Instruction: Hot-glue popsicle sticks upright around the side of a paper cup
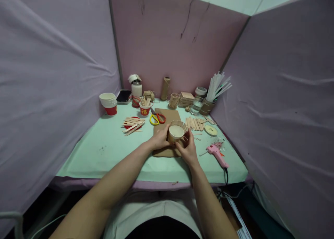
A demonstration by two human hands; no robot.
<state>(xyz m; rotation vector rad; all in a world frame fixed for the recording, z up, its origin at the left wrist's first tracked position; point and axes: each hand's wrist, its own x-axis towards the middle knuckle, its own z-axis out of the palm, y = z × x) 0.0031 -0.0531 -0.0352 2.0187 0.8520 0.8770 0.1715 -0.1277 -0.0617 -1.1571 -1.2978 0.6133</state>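
Note:
Both hands hold a paper cup (176, 131) above a brown cardboard sheet (167, 152). Its round opening faces up toward me, and pale wooden sticks line its outside, some standing out at the upper right. My left hand (161, 138) is closed around the cup's left side. On the right, the fingers of my right hand (189, 148) curl against the cup and its sticks, with the thumb near the bottom front. Scissors (154, 122) with yellow and red handles lie just beyond my left hand. A row of flat wooden sticks (195, 124) lies right of the cup.
At right lie a pink glue gun (217, 155) with a cord and a yellowish disc (211, 130). Stacked paper cups (108, 103), a stick pile (133, 124) and a red cup (145, 109) stand left. Behind are twine, a water glass (196, 106) and white straws (217, 86).

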